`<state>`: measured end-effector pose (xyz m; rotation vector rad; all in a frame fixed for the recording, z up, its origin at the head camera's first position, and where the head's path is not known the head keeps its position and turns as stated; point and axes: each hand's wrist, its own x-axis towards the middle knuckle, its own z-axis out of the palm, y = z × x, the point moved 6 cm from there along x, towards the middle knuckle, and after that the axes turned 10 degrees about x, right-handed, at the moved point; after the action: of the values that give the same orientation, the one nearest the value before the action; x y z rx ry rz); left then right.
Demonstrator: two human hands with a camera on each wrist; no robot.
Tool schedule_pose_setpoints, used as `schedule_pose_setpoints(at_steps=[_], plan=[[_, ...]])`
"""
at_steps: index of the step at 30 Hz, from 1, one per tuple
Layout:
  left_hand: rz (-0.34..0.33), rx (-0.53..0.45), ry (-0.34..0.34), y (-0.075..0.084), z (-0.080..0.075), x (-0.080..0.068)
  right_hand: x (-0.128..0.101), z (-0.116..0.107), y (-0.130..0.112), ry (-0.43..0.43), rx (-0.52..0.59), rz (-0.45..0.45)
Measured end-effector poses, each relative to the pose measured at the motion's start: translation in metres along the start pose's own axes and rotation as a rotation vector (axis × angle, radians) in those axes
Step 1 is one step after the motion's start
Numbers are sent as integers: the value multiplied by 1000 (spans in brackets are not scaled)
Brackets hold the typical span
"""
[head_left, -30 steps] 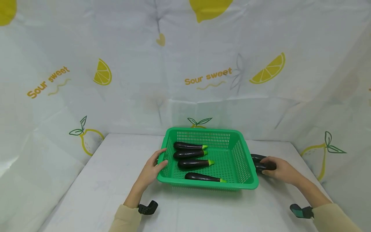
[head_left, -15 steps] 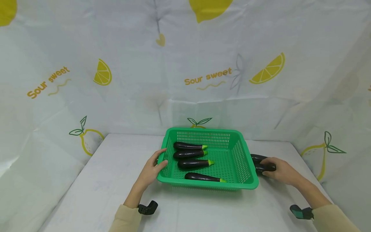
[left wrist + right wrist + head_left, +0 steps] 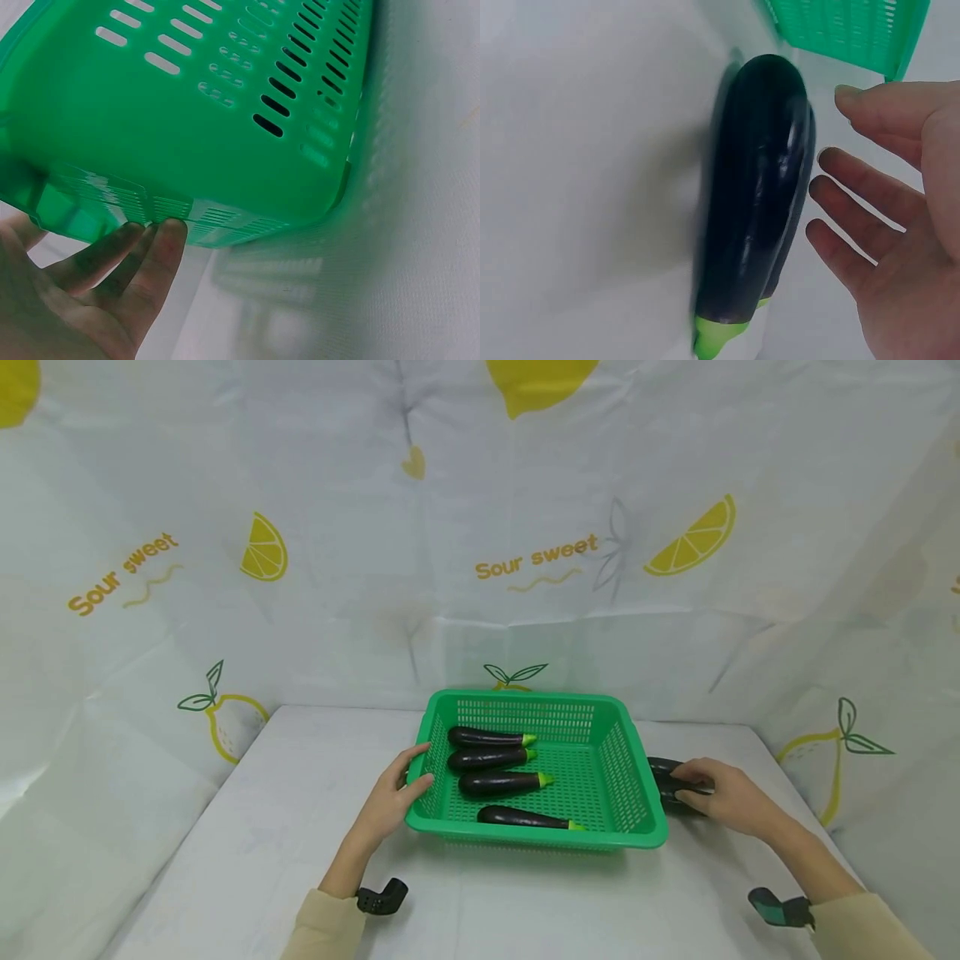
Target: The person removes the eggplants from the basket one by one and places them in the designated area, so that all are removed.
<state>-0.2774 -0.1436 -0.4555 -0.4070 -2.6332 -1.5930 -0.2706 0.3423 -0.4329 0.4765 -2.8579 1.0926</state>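
My left hand (image 3: 390,797) holds the left rim of a green plastic basket (image 3: 525,835), with thumb and index finger over the edge. In the left wrist view, other fingertips (image 3: 174,229) press the basket's outer wall. To the basket's right, my right hand (image 3: 731,797) hovers over two dark eggplants (image 3: 667,787) lying side by side. The right wrist view shows its fingers spread, with fingertips (image 3: 829,159) just beside the nearer eggplant (image 3: 754,195), which has a light green stem end.
Inside the basket lie several more eggplants (image 3: 498,783), stems pointing right. The white table (image 3: 510,910) ends at a white curtain (image 3: 375,635) printed with lemons, behind and on both sides.
My right fingers have let go of the eggplant, which now lies lower beneath the hand. The left hand and basket stay in place.
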Motion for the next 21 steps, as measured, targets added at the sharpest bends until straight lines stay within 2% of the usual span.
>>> schedule_pose_setpoints(at_steps=[13,21], plan=[[-7,9,-1,1,-2,0,-5,-6,-39,48,67,0],[-4,15,-6,3,-1,0,-9,-9,-60,83,57,-46]])
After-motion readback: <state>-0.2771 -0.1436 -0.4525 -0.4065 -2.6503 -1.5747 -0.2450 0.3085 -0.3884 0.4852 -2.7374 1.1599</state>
